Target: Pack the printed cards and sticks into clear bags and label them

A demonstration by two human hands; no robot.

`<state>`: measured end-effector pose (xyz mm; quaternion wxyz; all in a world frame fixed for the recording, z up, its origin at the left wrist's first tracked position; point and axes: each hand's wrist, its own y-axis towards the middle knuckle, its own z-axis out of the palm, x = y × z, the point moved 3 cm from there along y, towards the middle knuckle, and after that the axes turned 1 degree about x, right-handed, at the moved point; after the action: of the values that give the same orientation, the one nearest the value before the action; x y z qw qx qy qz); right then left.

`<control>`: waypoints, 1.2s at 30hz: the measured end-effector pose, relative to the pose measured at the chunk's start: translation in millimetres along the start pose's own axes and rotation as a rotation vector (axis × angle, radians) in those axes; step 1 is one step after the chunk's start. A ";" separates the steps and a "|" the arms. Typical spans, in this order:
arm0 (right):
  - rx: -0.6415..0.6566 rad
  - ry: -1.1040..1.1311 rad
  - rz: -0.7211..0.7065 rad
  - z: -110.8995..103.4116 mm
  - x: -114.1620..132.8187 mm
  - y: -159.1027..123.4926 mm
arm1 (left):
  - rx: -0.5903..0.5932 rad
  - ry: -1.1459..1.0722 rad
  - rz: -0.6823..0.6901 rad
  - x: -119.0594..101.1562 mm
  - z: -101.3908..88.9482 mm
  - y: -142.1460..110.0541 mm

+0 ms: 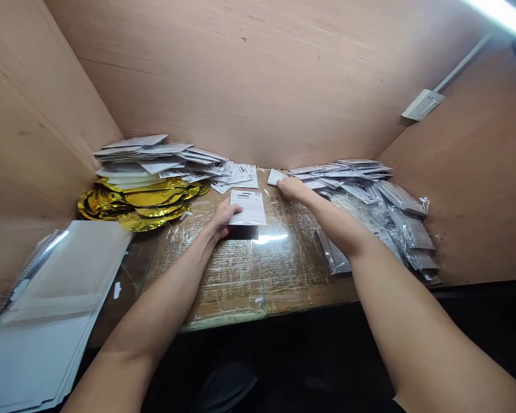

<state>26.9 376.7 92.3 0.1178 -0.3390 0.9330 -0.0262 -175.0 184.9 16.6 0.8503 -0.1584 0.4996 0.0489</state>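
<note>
My left hand [223,219] sits at the left edge of a white printed card [247,207] and grips it, with a dark flat item [242,232] showing under the card. My right hand [292,188] reaches forward, its fingertips on a small white card [276,176] near the back of the table. A pile of white packets [150,163] lies behind gold foil discs [141,202] at the left. Clear plastic packets with white labels [370,198] are heaped to the right of my right forearm.
The table is covered in taped cardboard [258,269] and bounded by plywood walls [258,80] at the back and sides. A stack of large white flat mailers [47,310] lies at the lower left. A white wall socket [422,104] sits high on the right wall.
</note>
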 end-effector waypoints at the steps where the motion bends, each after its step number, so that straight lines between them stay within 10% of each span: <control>1: -0.030 -0.004 0.022 -1.8 0.9 -6.6 | -0.003 0.010 -0.049 0.5 -1.5 -0.1; 5: -0.252 0.125 -0.040 -4.0 14.3 -48.2 | -0.016 -0.058 -0.229 -0.6 -4.9 -0.2; 10: -0.289 0.432 -0.632 3.9 37.6 -94.0 | 0.190 -0.177 -0.187 -4.3 8.0 -4.5; 22: -0.068 0.337 -0.793 16.6 77.0 -77.8 | 0.322 -0.220 -0.333 -2.2 5.8 -17.4; 25: -0.090 0.258 -0.634 5.5 52.1 -61.0 | 0.248 -0.126 -0.293 1.6 7.6 -14.5; 31: -0.146 -0.157 0.235 -28.1 -35.5 -10.4 | 0.121 -0.026 -0.106 6.0 16.2 -14.0; 36: -0.064 -0.157 0.264 -39.3 -46.2 -10.1 | 0.051 0.042 0.025 0.0 12.7 -10.6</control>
<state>58.2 397.2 141.1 0.1819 -0.2180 0.9578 0.0457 -161.8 178.9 24.7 0.8427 -0.1315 0.5202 0.0432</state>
